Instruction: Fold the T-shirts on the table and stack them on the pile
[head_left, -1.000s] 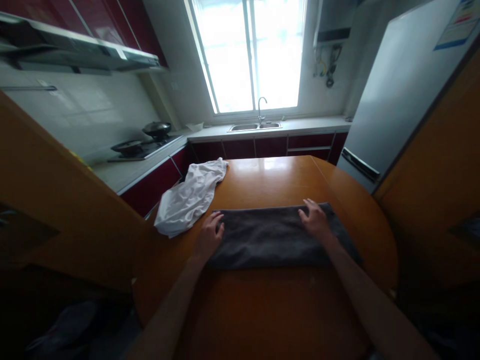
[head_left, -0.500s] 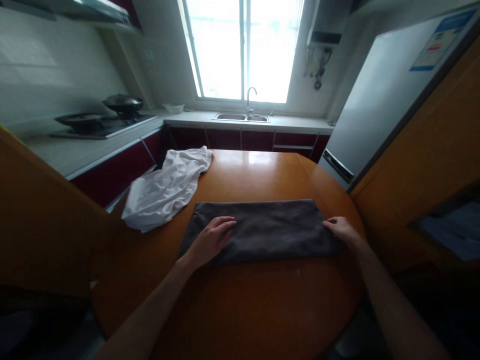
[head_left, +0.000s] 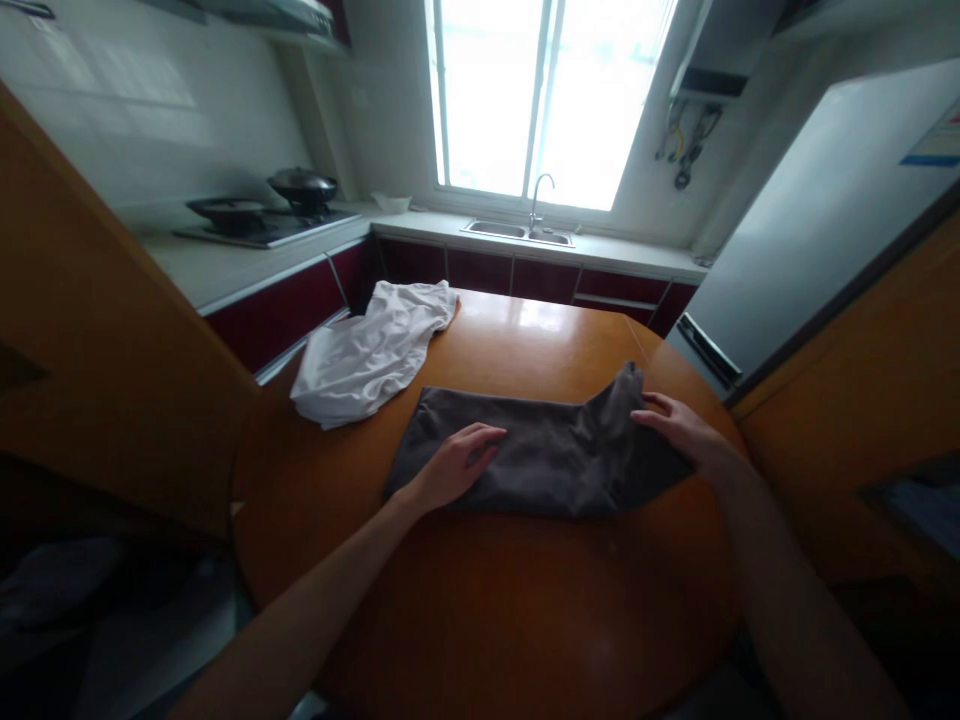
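Note:
A dark grey folded cloth (head_left: 525,450), perhaps a garment, lies across the round-ended wooden table (head_left: 517,600). Its right end is bunched and raised into a peak. On the left part of the cloth rests my left hand (head_left: 461,462), palm down with fingers stretched out. My right hand (head_left: 679,428) is at the raised right end, fingers apart and fingertips against the fabric; no clear grip shows. A crumpled white cloth (head_left: 367,355) lies at the table's far left, apart from both hands.
Beyond the table runs a counter with a sink (head_left: 495,230) under a bright window. A stove (head_left: 277,230) with a lidded pan (head_left: 301,187) stands at the back left. The fridge (head_left: 817,220) is on the right, and wooden panels flank both sides.
The grey cloth's right end, flat before, has come up and bunched leftward. My right hand has moved up from the corner, its fingers spreading. The view has shifted and tilted slightly.

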